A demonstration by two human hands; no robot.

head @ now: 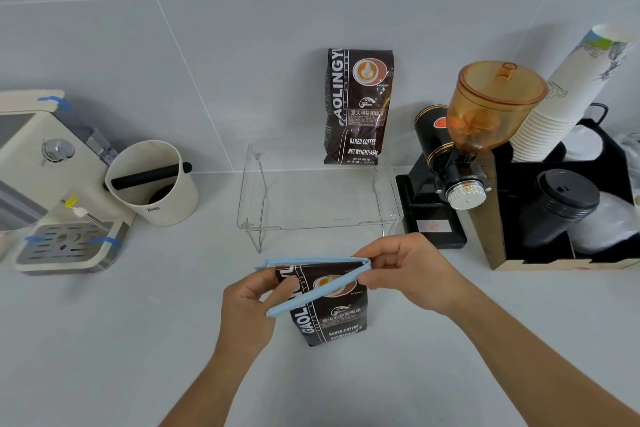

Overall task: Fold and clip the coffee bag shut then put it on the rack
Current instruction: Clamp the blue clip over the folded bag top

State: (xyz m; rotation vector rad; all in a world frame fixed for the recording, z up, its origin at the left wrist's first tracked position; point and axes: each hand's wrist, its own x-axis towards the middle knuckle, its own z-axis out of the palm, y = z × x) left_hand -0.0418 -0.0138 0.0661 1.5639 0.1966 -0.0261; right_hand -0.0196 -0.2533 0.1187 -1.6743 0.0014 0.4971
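A dark brown coffee bag (334, 315) stands on the white counter in front of me, its top folded down. A light blue bag clip (311, 288) is spread open in a V over that folded top, one arm behind the bag and one slanting across its front. My left hand (247, 305) grips the bag's left edge near the top. My right hand (405, 270) pinches the clip's hinge end at the bag's upper right corner. The clear acrylic rack (317, 222) stands just behind the bag, with a second coffee bag (356, 107) upright on its back edge against the wall.
A cream espresso machine (52, 184) and a white knock box (156, 184) sit at the left. To the right stand a black coffee grinder (450, 177) with an amber hopper, a black organiser (561, 211) with lids, and a stack of paper cups (561, 97).
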